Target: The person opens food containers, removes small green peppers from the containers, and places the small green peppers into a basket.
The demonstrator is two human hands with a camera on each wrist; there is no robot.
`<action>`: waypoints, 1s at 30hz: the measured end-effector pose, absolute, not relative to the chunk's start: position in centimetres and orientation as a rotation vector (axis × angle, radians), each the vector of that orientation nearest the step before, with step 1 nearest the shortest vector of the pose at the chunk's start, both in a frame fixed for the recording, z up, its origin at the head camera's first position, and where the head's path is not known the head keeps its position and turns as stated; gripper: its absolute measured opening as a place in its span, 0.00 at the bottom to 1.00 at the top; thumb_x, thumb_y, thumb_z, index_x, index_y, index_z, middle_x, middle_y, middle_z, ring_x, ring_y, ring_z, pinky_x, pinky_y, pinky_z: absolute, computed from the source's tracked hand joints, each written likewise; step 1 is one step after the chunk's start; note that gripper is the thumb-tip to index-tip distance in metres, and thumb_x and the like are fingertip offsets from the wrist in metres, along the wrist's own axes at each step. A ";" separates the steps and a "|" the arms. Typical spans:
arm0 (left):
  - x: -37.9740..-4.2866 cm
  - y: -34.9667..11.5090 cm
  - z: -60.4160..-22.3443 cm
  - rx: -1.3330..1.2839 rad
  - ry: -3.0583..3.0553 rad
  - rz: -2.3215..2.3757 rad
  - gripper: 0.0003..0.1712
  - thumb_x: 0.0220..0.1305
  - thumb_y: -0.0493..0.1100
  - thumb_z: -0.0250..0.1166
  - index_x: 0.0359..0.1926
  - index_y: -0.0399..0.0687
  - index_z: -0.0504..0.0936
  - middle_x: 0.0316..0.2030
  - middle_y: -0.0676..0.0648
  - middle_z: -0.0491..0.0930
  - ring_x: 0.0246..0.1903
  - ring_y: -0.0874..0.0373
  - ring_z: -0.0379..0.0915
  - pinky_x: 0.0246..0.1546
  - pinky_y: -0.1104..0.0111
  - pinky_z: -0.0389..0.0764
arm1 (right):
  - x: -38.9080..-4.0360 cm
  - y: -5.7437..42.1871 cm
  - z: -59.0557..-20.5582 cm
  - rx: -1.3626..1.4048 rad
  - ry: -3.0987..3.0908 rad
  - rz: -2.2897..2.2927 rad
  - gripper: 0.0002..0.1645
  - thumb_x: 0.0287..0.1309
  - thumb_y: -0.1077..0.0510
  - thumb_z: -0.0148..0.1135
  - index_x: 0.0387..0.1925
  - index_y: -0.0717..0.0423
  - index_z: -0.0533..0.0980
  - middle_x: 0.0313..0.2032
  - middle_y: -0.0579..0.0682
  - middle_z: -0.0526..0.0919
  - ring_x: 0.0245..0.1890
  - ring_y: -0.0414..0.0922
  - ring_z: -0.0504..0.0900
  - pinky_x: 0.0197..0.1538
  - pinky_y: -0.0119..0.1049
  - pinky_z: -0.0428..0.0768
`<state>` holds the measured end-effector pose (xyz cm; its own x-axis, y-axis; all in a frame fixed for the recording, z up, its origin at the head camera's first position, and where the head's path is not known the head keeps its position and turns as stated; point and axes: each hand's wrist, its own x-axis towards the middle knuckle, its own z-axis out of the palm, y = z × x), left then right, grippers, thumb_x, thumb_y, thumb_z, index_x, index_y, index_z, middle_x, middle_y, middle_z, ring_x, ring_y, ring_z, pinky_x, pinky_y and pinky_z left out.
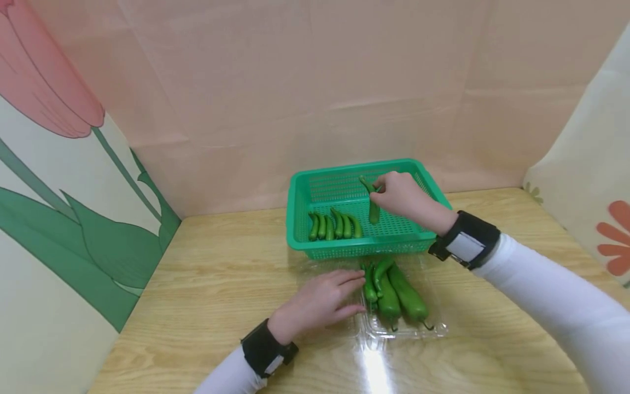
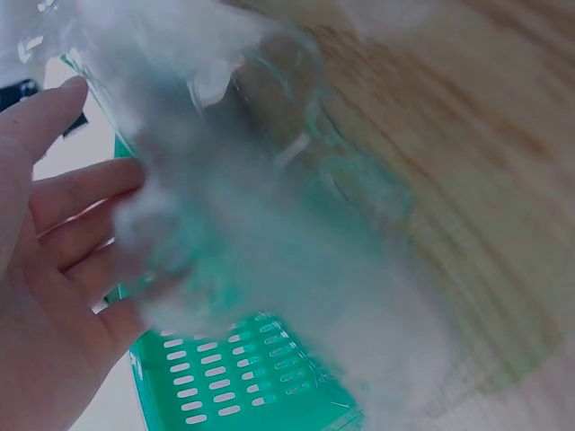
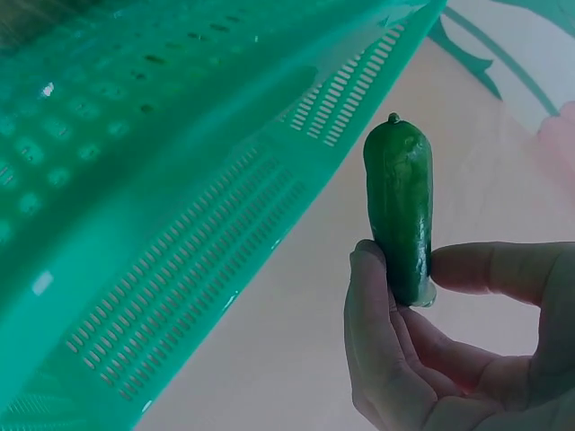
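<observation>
In the head view my right hand pinches a green pepper over the right half of a green basket. The right wrist view shows this pepper between thumb and fingertips, its blunt end upward. Several small green peppers lie in a row at the basket's left. My left hand lies over the left part of a clear plastic box, fingers extended and fingertips beside a small pepper. Two large green peppers and another slim curved pepper lie in the box's right part.
The basket stands at the back of the wooden table, close to a pink backdrop. Directly in front of it sits the clear box. Patterned panels flank the table on both sides.
</observation>
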<state>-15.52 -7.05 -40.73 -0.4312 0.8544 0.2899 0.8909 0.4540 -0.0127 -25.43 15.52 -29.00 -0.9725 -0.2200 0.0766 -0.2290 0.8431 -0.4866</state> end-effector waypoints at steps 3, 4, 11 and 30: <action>-15.5 -7.0 -40.7 -1.501 -2.460 -0.200 0.32 0.65 0.62 0.55 0.59 0.43 0.74 0.61 0.45 0.73 0.60 0.57 0.71 0.64 0.72 0.69 | -26.4 15.4 -28.9 0.338 -3.029 0.813 0.26 0.63 0.54 0.54 0.56 0.69 0.72 0.47 0.67 0.81 0.35 0.51 0.84 0.28 0.35 0.79; -15.5 -7.0 -40.7 -1.499 -2.464 -0.197 0.33 0.65 0.62 0.55 0.60 0.43 0.74 0.61 0.45 0.73 0.60 0.57 0.70 0.64 0.72 0.69 | -26.7 15.3 -28.8 0.329 -3.038 0.833 0.26 0.63 0.54 0.54 0.56 0.68 0.72 0.47 0.67 0.81 0.34 0.51 0.84 0.28 0.35 0.79; -15.5 -7.0 -40.8 -1.504 -2.467 -0.193 0.33 0.66 0.62 0.54 0.60 0.43 0.74 0.62 0.46 0.73 0.60 0.58 0.70 0.64 0.72 0.69 | -28.4 15.0 -28.4 0.273 -3.092 0.922 0.25 0.62 0.55 0.53 0.56 0.67 0.71 0.37 0.62 0.85 0.28 0.45 0.84 0.29 0.36 0.84; -15.5 -6.9 -40.7 -1.499 -2.477 -0.177 0.33 0.65 0.63 0.54 0.60 0.44 0.73 0.62 0.45 0.72 0.61 0.57 0.69 0.65 0.71 0.67 | -33.1 14.7 -30.1 0.234 -3.294 0.768 0.15 0.58 0.60 0.52 0.17 0.57 0.76 0.17 0.49 0.80 0.20 0.42 0.81 0.31 0.38 0.86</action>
<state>-15.54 -6.94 -40.68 -0.4445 0.8553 0.2662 0.8845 0.4661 -0.0205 -33.06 14.71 -30.12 -0.9599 -0.1878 -0.2081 -0.0764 0.8895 -0.4506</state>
